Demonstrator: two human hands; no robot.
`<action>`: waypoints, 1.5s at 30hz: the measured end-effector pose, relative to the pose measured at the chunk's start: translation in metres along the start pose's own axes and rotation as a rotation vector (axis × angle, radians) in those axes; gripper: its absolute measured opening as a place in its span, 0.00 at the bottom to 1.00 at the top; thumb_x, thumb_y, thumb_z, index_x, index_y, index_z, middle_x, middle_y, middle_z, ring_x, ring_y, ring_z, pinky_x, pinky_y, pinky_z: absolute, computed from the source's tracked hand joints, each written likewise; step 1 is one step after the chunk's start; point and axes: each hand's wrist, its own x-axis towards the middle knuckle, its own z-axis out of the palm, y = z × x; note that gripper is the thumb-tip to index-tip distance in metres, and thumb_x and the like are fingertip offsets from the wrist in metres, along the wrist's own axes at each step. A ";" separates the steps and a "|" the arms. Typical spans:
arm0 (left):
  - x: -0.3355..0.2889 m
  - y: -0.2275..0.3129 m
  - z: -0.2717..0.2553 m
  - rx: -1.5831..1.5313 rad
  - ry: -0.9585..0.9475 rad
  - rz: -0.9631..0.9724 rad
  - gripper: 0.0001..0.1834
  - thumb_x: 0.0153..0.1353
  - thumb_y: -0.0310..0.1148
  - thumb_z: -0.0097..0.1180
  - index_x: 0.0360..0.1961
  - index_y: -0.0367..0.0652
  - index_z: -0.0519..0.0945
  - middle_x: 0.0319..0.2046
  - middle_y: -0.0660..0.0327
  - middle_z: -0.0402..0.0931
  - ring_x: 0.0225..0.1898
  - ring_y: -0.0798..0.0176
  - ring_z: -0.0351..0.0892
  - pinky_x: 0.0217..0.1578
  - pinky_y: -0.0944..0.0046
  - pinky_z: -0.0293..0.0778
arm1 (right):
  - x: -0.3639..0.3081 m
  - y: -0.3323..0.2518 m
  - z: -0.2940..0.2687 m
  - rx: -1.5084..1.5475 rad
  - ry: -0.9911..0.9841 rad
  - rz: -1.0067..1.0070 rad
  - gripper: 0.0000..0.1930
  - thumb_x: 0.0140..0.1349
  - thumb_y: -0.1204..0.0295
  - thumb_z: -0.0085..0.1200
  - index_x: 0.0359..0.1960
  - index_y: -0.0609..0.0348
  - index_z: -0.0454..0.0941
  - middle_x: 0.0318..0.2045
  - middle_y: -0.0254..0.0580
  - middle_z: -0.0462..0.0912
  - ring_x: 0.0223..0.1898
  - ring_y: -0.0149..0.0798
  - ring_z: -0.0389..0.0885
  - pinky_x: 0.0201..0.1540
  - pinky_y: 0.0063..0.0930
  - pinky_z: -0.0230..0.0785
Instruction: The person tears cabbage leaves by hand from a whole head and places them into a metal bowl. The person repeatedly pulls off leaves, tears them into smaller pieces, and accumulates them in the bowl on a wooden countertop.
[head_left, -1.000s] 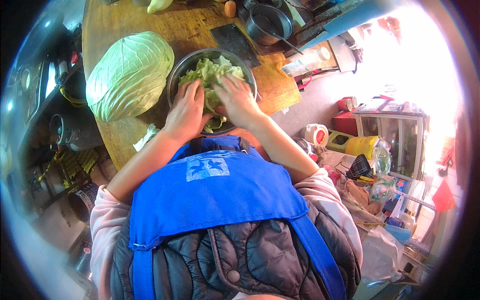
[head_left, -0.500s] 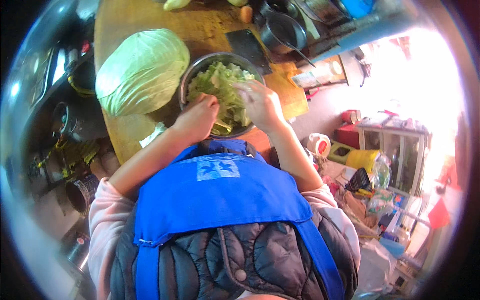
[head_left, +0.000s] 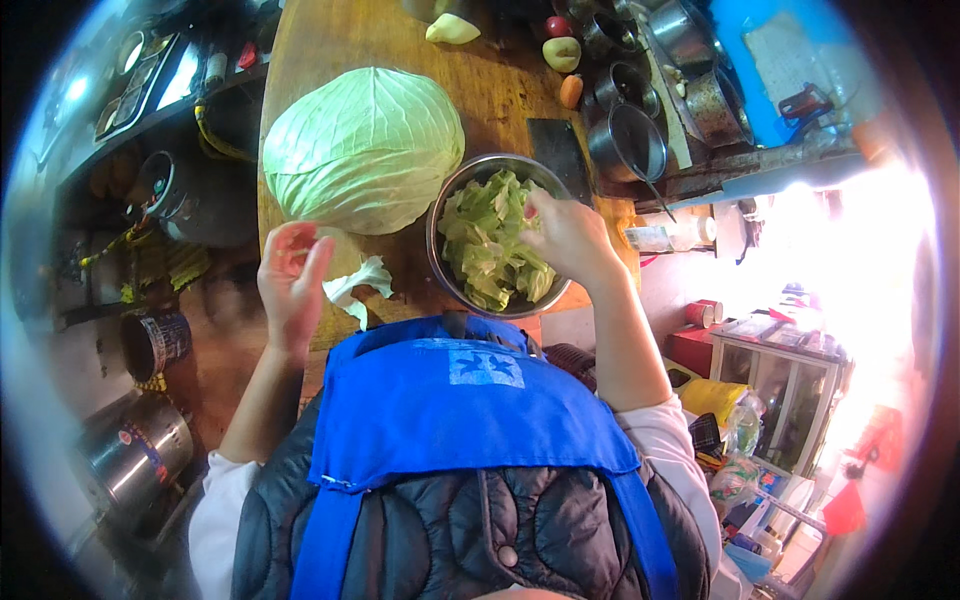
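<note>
A metal bowl [head_left: 437, 262] of torn cabbage leaves [head_left: 492, 238] stands at the table's near side. Over its right rim reaches my right hand [head_left: 570, 238], fingers bent and apart above the leaves, with nothing visible in them. My left hand [head_left: 293, 280] is raised by the table's left edge, fingers curled and thumb held away; nothing shows in its grasp. A large, pale green cabbage [head_left: 365, 150] lies behind and left of the bowl. Between my left hand and the bowl is a loose scrap of cabbage leaf [head_left: 362, 285].
Beyond the bowl lies a dark flat board [head_left: 558, 158], with a saucepan [head_left: 628, 142] to its right. A carrot piece [head_left: 571, 91] and pale vegetables [head_left: 453, 29] sit farther back on the wooden table [head_left: 500, 90]. A large steel pot [head_left: 140, 445] stands low at left.
My left hand has left the bowl and moved to the table's left edge, its fingers opening. My right hand stays over the bowl. The whole view has shifted.
</note>
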 end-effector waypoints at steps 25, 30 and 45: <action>0.064 -0.034 0.019 -1.003 0.102 -0.624 0.35 0.58 0.41 0.68 0.63 0.41 0.67 0.54 0.57 0.75 0.54 0.57 0.76 0.54 0.52 0.73 | 0.141 -0.106 0.023 0.205 0.331 -0.601 0.06 0.63 0.69 0.58 0.34 0.58 0.80 0.34 0.43 0.81 0.36 0.50 0.81 0.37 0.40 0.73; 0.060 -0.046 0.009 -0.901 0.124 -0.680 0.32 0.59 0.42 0.64 0.61 0.42 0.69 0.54 0.55 0.76 0.55 0.52 0.76 0.57 0.46 0.73 | 0.170 -0.088 0.023 0.403 0.502 -0.397 0.05 0.64 0.70 0.55 0.36 0.58 0.79 0.32 0.50 0.82 0.35 0.55 0.82 0.38 0.43 0.73; 0.084 -0.080 -0.041 -1.079 -0.023 -0.553 0.32 0.60 0.41 0.56 0.65 0.41 0.68 0.59 0.54 0.74 0.57 0.50 0.75 0.59 0.48 0.71 | 0.168 0.047 -0.019 0.377 0.956 0.186 0.10 0.65 0.68 0.57 0.37 0.64 0.81 0.30 0.51 0.84 0.33 0.44 0.83 0.40 0.36 0.74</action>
